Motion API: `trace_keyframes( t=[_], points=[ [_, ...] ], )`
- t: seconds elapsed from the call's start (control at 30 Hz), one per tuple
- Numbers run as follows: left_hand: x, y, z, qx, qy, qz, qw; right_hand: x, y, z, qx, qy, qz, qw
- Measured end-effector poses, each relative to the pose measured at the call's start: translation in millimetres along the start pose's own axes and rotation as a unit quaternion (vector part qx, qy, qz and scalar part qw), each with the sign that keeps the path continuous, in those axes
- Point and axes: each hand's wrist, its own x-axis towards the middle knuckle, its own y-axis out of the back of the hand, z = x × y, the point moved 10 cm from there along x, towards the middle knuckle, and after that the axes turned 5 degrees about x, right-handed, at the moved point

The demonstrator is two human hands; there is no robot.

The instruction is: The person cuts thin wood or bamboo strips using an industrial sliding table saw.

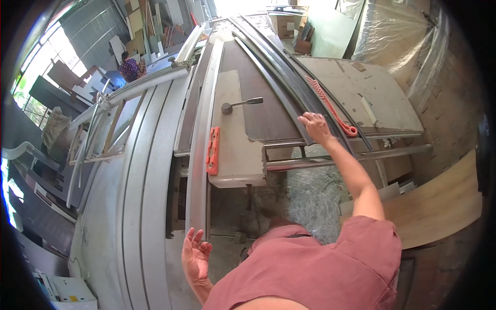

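Note:
My right hand (pixel 314 126) is at the near end of long dark metal strips (pixel 289 77) lying on the machine table, its fingers bent over a strip's edge; whether it grips one is hard to tell. My left hand (pixel 196 256) is raised near the near end of a long metal fence rail (pixel 199 150), palm up, fingers apart and slightly curled, holding nothing. Beside that rail is an orange-red slotted piece (pixel 213 151). A lever with a black handle (pixel 243 105) stands on the pale plate. Right of the strips lies a red push stick-like tool (pixel 330 106).
A grey sliding table (pixel 139 181) with an open frame (pixel 113 126) is on the left. Metal bars (pixel 356 156) cross the right side. A curved wooden sheet (pixel 439 206) stands at the right. Far back left sits another person (pixel 130 68). Plastic sheeting (pixel 395 39) hangs at back right.

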Motion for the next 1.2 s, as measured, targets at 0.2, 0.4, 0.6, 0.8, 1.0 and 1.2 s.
trace_keyframes(
  t=[0.2,0.4,0.6,0.8,1.0,1.2],
  points=[
    [-28,-1,-33,-0.028,0.039,-0.012,0.999,-122,84,-33,0.02,-0.205,-0.012,0.978],
    [-32,-38,-48,0.013,0.064,-0.043,0.997,-193,100,3,0.027,-0.347,-0.02,0.937],
    [-11,-104,-71,0.02,0.081,-0.092,0.992,-123,69,45,0.065,-0.304,0.027,0.95],
    [29,-215,-125,0.08,0.121,-0.184,0.972,-73,-7,83,0.039,-0.363,-0.136,0.921],
    [58,-296,-168,0.092,0.152,-0.202,0.963,-76,-29,110,0.091,-0.317,-0.131,0.935],
    [121,-371,-179,0.184,0.153,-0.239,0.941,-41,-4,66,0.711,-0.382,-0.177,0.563]
  ],
)
